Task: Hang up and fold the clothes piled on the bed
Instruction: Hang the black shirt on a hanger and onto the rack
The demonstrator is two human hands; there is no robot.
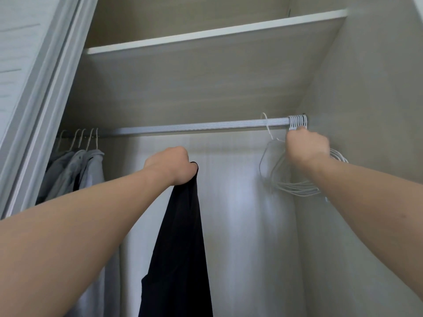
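The left hand (170, 167) is clenched on the top of a black garment (180, 248), which hangs free below the rod (194, 128). The right hand (306, 145), blurred, is curled round the white hangers (297, 121) bunched at the rod's right end; which one it has I cannot tell. Grey clothes (91, 165) already hang at the left. The black garment has no hanger yet, and the bed is out of view, so what remains there is unknown.
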